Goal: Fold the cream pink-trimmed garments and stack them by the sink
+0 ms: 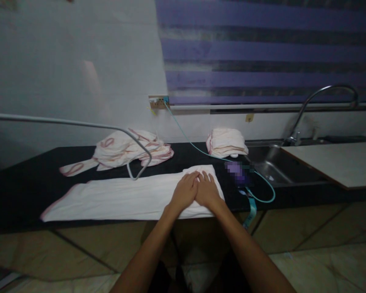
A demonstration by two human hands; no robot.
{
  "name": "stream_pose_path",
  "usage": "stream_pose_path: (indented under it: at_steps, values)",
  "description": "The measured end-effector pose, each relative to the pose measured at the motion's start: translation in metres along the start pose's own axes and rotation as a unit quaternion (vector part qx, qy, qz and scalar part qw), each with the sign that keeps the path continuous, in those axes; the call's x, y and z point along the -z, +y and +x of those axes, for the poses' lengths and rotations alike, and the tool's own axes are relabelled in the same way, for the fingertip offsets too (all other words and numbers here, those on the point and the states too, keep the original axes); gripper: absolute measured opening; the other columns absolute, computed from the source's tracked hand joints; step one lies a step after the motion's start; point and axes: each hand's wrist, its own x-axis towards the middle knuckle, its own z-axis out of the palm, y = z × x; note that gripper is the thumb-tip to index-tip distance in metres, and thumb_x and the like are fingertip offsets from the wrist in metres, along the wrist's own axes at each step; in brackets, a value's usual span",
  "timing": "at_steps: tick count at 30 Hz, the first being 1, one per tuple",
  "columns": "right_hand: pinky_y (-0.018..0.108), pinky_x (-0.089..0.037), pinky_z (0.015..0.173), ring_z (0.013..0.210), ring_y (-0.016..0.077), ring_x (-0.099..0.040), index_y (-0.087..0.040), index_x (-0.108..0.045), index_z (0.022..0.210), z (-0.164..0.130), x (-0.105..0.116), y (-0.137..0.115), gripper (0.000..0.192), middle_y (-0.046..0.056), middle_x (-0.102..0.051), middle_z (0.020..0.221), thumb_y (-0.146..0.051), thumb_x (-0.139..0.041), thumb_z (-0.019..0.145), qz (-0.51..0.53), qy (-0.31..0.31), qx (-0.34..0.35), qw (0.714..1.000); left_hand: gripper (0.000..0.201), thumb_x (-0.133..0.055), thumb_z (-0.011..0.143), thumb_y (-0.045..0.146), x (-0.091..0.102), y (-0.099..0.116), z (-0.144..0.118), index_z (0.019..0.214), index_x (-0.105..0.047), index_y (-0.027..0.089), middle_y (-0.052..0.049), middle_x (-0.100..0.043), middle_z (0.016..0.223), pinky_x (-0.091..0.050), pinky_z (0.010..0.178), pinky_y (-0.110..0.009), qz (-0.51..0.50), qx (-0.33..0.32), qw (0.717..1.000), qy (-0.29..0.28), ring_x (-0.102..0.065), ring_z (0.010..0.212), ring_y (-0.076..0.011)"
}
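Observation:
A long white towel (118,197) with a pink edge at its left end lies along the front of the black counter. Its right end is folded over on itself. On that folded end my left hand (185,189) and my right hand (206,189) rest flat, side by side and touching, fingers stretched forward. Both are open and press on the cloth without gripping it. Behind the towel to the left is a loose heap of white cloths (125,148) with pink trim. A neat stack of folded cloths (227,142) sits at the back, right of my hands.
A bent metal rod (131,132) juts in from the left above the counter (15,191). A phone (238,173), blurred in part, lies right of the towel with a teal cable (195,145) running to a wall socket (159,101). Farther right are a sink (271,162), faucet and pale board (338,160).

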Motion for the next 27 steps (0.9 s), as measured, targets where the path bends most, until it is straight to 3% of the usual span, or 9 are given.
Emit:
stream_pose_path:
  at_steps: [9, 15, 27]
  values:
    - [0.043, -0.027, 0.121, 0.139, 0.0259, -0.046, -0.01, -0.049, 0.148, -0.003, 0.005, 0.005, 0.05, 0.017, -0.055, 0.149, -0.025, -0.036, 0.103, 0.089, 0.108, -0.035, 0.99, 0.045, -0.029, 0.106, 0.032, 0.003, -0.011, 0.012, 0.131, -0.063, 0.018, -0.011, -0.067, 0.135, -0.042, 0.114, -0.043, 0.039, -0.011, 0.999, -0.022, -0.058, 0.125, -0.024]
    - [0.043, -0.027, 0.118, 0.135, 0.0256, -0.048, -0.019, -0.052, 0.146, -0.006, 0.005, 0.006, 0.046, 0.015, -0.06, 0.14, -0.022, -0.04, 0.101, 0.076, 0.097, -0.004, 0.992, 0.037, -0.031, 0.105, 0.026, 0.003, -0.004, -0.001, 0.111, -0.066, 0.016, -0.015, -0.069, 0.117, -0.047, 0.106, -0.045, 0.095, -0.018, 0.994, -0.044, -0.06, 0.116, -0.0262]
    - [0.042, -0.029, 0.118, 0.134, 0.0252, -0.047, -0.018, -0.055, 0.14, -0.009, 0.006, 0.008, 0.049, 0.014, -0.058, 0.14, -0.015, -0.047, 0.092, 0.127, 0.111, 0.039, 0.985, 0.041, -0.029, 0.106, 0.027, 0.004, -0.003, -0.006, 0.119, -0.065, 0.014, -0.016, -0.066, 0.128, -0.045, 0.111, -0.045, 0.115, 0.007, 0.992, -0.059, -0.057, 0.126, -0.0262]
